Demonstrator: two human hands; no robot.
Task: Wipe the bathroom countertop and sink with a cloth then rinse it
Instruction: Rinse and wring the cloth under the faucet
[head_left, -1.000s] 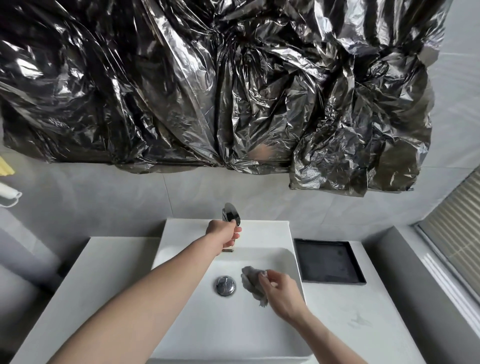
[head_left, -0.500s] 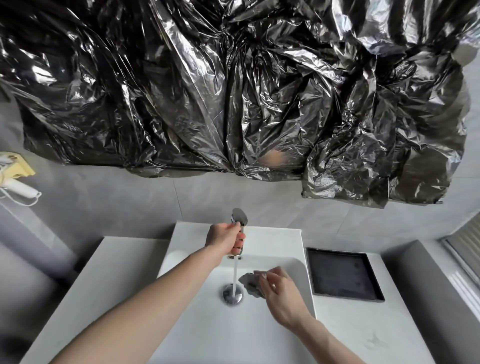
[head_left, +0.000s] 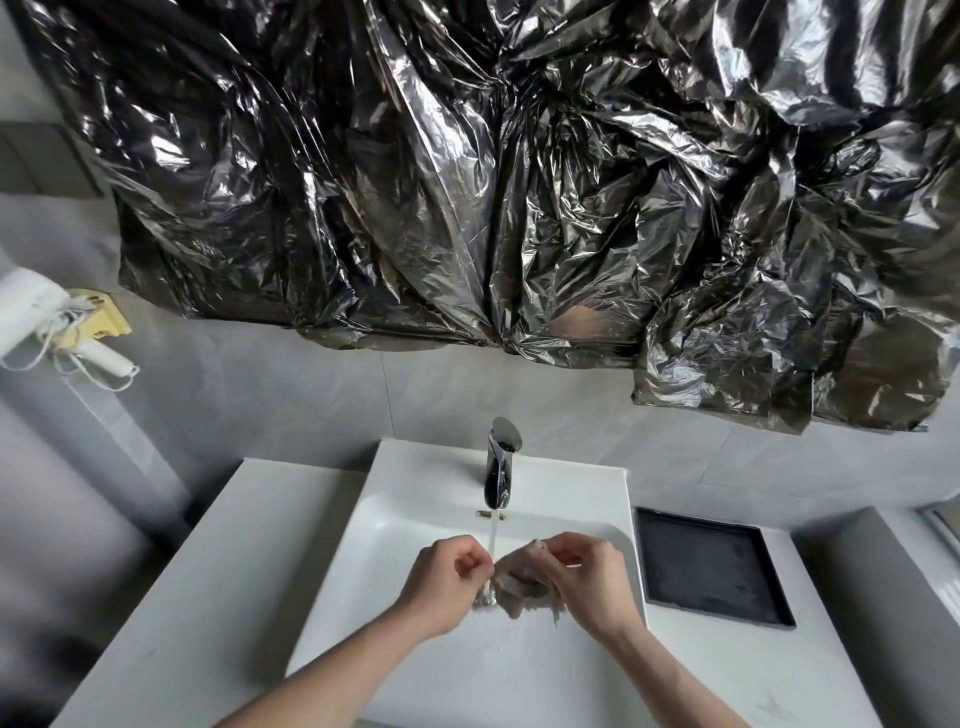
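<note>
Both hands over white sink (head_left: 415, 525), under running tap (head_left: 500, 470). Water stream (head_left: 492, 540) falls between hands onto grey cloth (head_left: 511, 584). Right hand (head_left: 582, 582) fingers curled, pinching cloth from right; left hand (head_left: 447, 584) fingers curled, pinching cloth's left edge. Cloth bunched, wet, hanging above basin. Black tray (head_left: 714, 569) on surface (head_left: 197, 597) by right edge. Crinkled black plastic (head_left: 493, 182) covers wall above.
</note>
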